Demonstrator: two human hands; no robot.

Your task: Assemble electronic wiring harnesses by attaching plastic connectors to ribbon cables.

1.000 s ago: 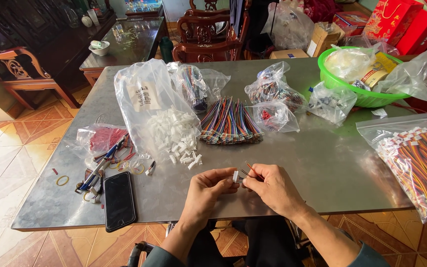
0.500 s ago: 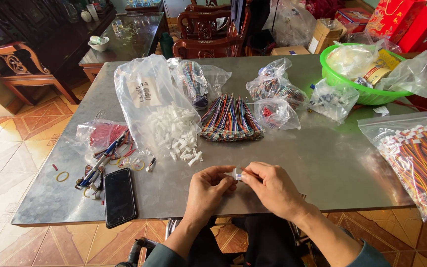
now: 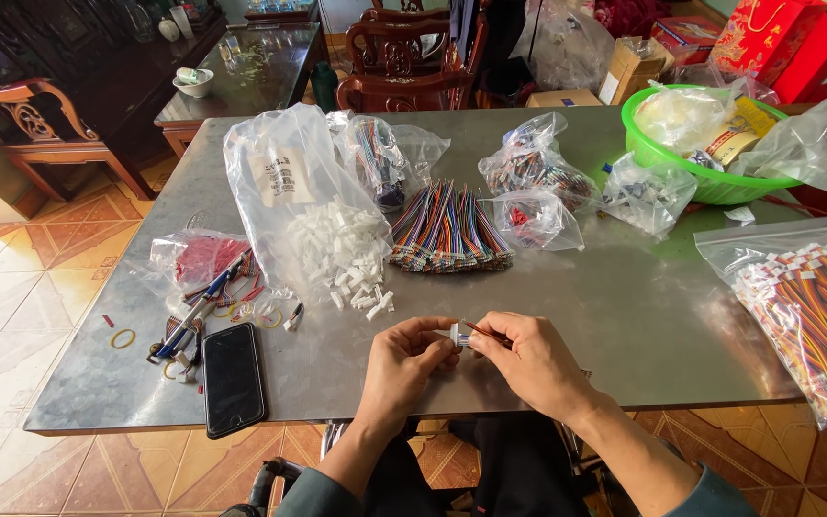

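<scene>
Between both hands' fingers (image 3: 444,337) | white connector (image 3: 456,334) pinched | wires (image 3: 488,334) in right hand (image 3: 528,359)

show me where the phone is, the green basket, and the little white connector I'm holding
phone (image 3: 234,379), head view, middle of its dark screen.
green basket (image 3: 710,185), head view, front wall below the rim.
white connector (image 3: 456,334), head view, the bit showing between the fingertips of both hands.
</scene>
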